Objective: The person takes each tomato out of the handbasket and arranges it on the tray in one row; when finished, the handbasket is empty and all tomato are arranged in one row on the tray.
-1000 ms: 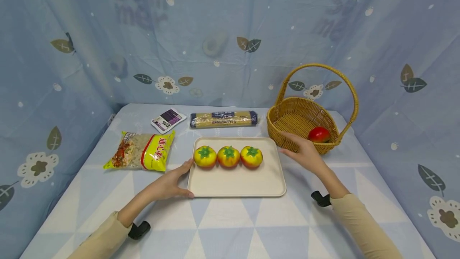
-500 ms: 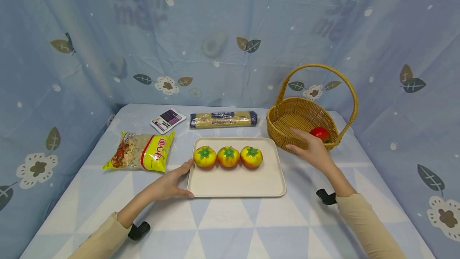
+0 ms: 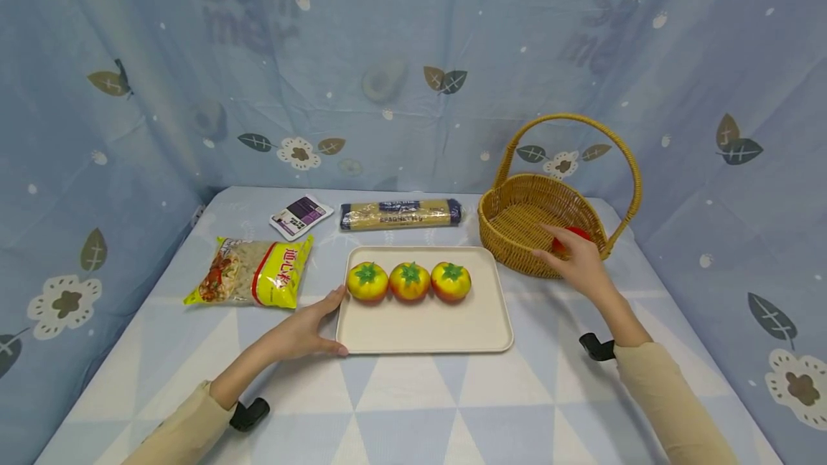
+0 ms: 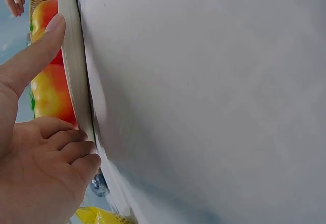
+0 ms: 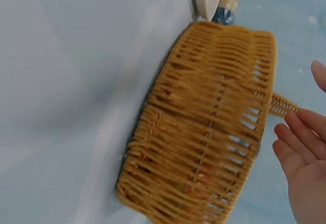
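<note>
My left hand (image 3: 304, 329) touches the left edge of a cream tray (image 3: 426, 336), thumb and fingers spread along its rim. In the left wrist view, the thumb (image 4: 38, 56) and fingertips meet the tray's side. Three yellow-red round fruits with green leafy tops stand in a row on the tray: left fruit (image 3: 367, 283), middle fruit (image 3: 410, 283), right fruit (image 3: 451, 283). My right hand (image 3: 584, 268) hovers by the near rim of a wicker basket (image 3: 510, 250), fingers extended and holding nothing. Inside the basket lies a red fruit (image 3: 575, 234), partly hidden behind that hand.
Left of the tray lies a yellow bag of pasta (image 3: 252, 271). Behind it is a small white-and-purple packet (image 3: 301, 217). A spaghetti pack (image 3: 400, 214) lies behind the tray. The basket's tall handle (image 3: 571, 118) arches upward. Patterned curtains surround the table.
My right hand has moved right along the basket's near side, from near the tray's corner to in front of the red fruit. The left hand and tray stay put.
</note>
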Demonstrator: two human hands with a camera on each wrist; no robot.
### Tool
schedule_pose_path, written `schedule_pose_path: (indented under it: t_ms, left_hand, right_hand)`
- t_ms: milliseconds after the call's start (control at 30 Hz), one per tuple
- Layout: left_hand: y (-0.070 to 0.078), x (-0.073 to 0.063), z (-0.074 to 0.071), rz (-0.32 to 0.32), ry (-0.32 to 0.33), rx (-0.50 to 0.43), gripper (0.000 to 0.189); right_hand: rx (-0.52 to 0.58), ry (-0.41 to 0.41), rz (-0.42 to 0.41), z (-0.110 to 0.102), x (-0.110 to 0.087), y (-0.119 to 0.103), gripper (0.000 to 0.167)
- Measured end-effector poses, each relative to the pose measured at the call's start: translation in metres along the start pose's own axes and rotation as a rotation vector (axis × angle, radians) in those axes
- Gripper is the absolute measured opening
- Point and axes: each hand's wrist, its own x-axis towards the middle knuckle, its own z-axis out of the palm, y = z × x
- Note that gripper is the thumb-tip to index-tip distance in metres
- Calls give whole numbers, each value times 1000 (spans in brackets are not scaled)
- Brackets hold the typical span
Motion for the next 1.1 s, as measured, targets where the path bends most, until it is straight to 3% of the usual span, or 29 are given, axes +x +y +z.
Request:
schedule_pose_path:
  t_ms: [767, 1100]
  left_hand:
    - [0, 0, 0, -4, 7, -11, 111]
    - [0, 0, 1, -10, 8, -9, 111]
  right_hand:
    - [-25, 1, 212, -7, 7, 31, 55]
    - [-45, 8, 240, -6, 9, 35, 54]
